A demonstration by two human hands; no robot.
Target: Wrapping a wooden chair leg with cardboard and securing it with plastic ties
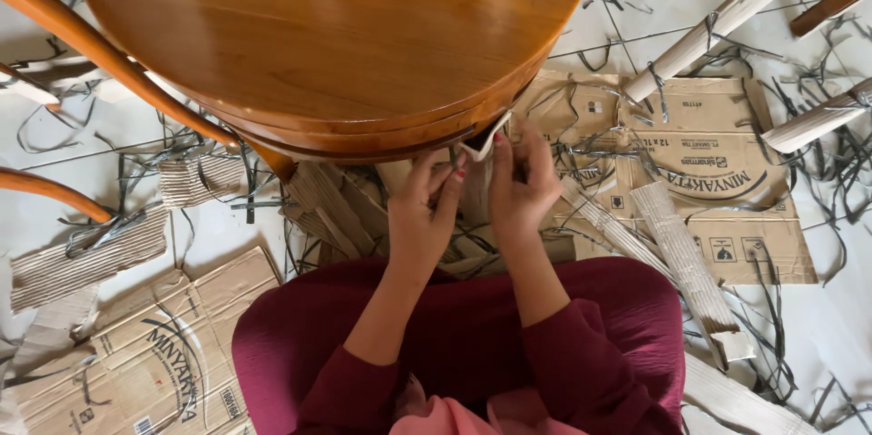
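While the round wooden seat [336,35] was tilted overhead, a pale strip [486,138] at its lower rim was pinched from the right by the right hand [520,182]; the left hand [422,212] was held just below-left, fingers curled narrowly, over flattened cardboard [718,172].

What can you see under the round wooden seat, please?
Below the seat, both hands pinch a pale strip at its rim. Corrugated cardboard lies beneath; the seat covers the rest.

Glossy varnished wooden seat [327,35]; matt brown corrugated cardboard [718,172]; soft maroon cloth sleeves [581,362]
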